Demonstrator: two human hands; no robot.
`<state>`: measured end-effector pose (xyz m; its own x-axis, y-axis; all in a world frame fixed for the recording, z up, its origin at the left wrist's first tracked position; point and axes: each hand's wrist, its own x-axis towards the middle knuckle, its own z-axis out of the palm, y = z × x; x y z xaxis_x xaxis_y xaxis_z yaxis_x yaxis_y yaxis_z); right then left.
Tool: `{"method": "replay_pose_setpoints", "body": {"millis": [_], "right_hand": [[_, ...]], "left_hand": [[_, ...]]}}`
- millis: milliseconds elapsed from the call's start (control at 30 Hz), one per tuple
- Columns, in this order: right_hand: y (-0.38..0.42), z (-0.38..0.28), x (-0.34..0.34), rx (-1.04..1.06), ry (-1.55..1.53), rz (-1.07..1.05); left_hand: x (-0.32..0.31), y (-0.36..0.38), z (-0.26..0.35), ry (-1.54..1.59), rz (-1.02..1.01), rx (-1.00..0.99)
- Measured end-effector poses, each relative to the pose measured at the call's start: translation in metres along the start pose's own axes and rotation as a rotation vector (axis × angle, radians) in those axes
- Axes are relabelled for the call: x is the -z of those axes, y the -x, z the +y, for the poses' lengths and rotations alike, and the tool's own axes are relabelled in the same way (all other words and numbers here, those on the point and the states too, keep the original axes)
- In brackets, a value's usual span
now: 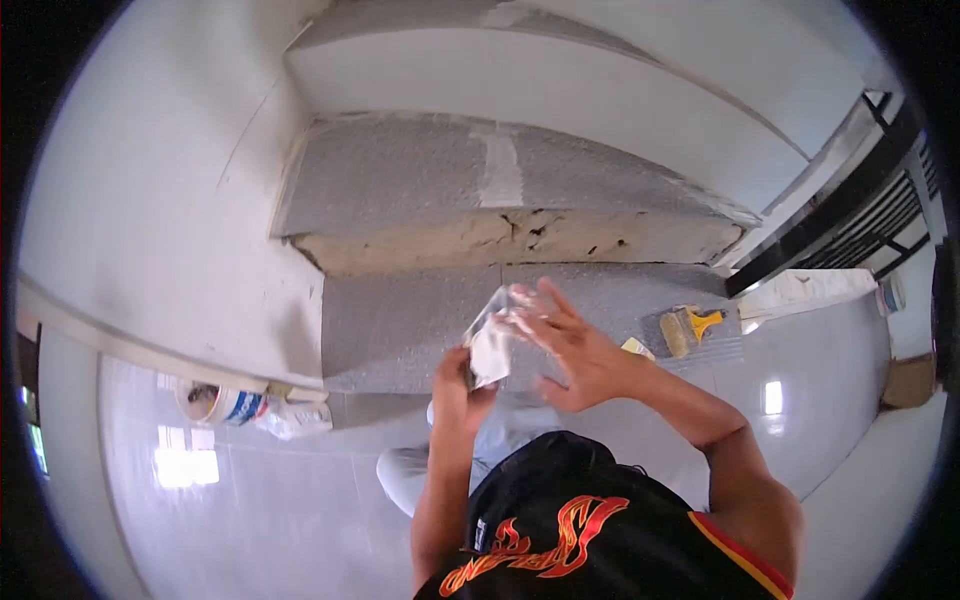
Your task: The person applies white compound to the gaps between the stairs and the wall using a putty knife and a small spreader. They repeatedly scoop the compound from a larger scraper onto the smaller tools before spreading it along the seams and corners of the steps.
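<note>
My left hand grips the lower end of a small, flat, pale holder of white paste, tilted in front of my body above the grey stair tread. Just to its right is my right hand, fingers spread apart, with white paste smeared on the fingertips. Those fingertips overlap the holder's upper right edge in this view. Behind the hands, the step's riser is bare and beige, with dark holes and cracks.
A wide brush with a yellow handle lies on the tread at right, near a pale yellow piece. At left, a white bucket and a plastic bag rest by the wall. Black railing borders the stairs.
</note>
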<state>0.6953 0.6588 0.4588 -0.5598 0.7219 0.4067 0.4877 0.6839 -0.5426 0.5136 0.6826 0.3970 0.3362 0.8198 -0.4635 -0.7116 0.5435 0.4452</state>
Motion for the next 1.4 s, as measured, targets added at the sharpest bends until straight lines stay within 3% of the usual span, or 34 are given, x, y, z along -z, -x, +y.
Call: {"method": "replay_pose_setpoints", "body": {"millis": [100,200,267,333,400,500,533,600,733,800,833,900,933,1000,1067,1133,1200,1233,1300,1333,1400], "right_hand": [[0.011,-0.001,0.017,0.046,0.195,-0.042],[0.020,0.005,0.037,-0.002,0.301,-0.100],[0.027,0.013,0.044,-0.122,0.219,-0.067],[0.033,0.021,0.047,-0.197,0.059,-0.045],[0.034,0.032,0.045,-0.277,-0.099,-0.025],[0.029,0.045,0.039,-0.237,-0.237,0.096],[0.028,0.045,0.038,-0.254,-0.236,0.096],[0.027,0.042,0.040,-0.273,-0.238,0.088],[0.033,0.039,0.054,-0.300,-0.087,0.006],[0.038,0.043,0.060,-0.329,0.020,-0.022],[0.040,0.049,0.058,-0.310,-0.179,0.013],[0.049,0.066,0.053,-0.387,-0.597,0.059],[0.052,0.076,0.055,-0.395,-0.577,0.068],[0.053,0.100,0.071,-0.311,-0.744,0.083],[0.056,0.123,0.104,-0.380,-0.221,0.131],[0.068,0.175,0.140,-0.379,0.553,0.058],[0.057,0.197,0.158,-0.512,0.470,0.086],[0.052,0.205,0.160,-0.512,0.469,0.075],[0.043,0.220,0.161,-0.470,0.833,-0.084],[0.038,0.227,0.162,-0.466,0.832,-0.096],[0.028,0.237,0.166,-0.254,0.989,-0.221]], "left_hand": [[-0.008,-0.002,-0.004,0.050,0.060,0.045],[0.003,-0.012,-0.006,0.037,-0.045,0.077],[0.003,-0.020,-0.008,-0.061,-0.248,0.034],[-0.019,-0.017,-0.014,-0.070,-0.106,-0.016],[-0.007,-0.029,-0.021,-0.230,-0.260,-0.122],[0.005,-0.048,-0.021,-0.422,-0.302,-0.234],[-0.003,-0.040,-0.016,-0.417,-0.297,-0.233],[-0.020,-0.026,-0.007,-0.254,-0.256,-0.046],[-0.027,-0.037,-0.019,-0.256,-0.283,0.022],[-0.021,-0.046,-0.033,-0.524,-0.272,-0.213],[-0.013,-0.053,-0.040,-0.519,-0.293,-0.207],[0.005,-0.064,-0.046,-1.280,-0.254,-0.701],[-0.001,-0.062,-0.043,-1.269,-0.276,-0.703],[-0.012,-0.054,-0.039,0.147,-0.417,-0.083],[-0.015,-0.056,-0.028,0.140,-0.336,-0.010],[-0.003,-0.056,-0.026,0.140,-0.232,0.056],[0.016,-0.056,-0.025,-0.177,-0.250,-0.175],[0.024,-0.057,-0.020,-0.155,-0.075,-0.021],[0.033,-0.056,-0.018,-0.144,-0.076,-0.016],[0.035,-0.055,-0.018,-0.141,-0.083,-0.014],[0.036,-0.052,-0.022,-0.086,-0.054,-0.009]]}}
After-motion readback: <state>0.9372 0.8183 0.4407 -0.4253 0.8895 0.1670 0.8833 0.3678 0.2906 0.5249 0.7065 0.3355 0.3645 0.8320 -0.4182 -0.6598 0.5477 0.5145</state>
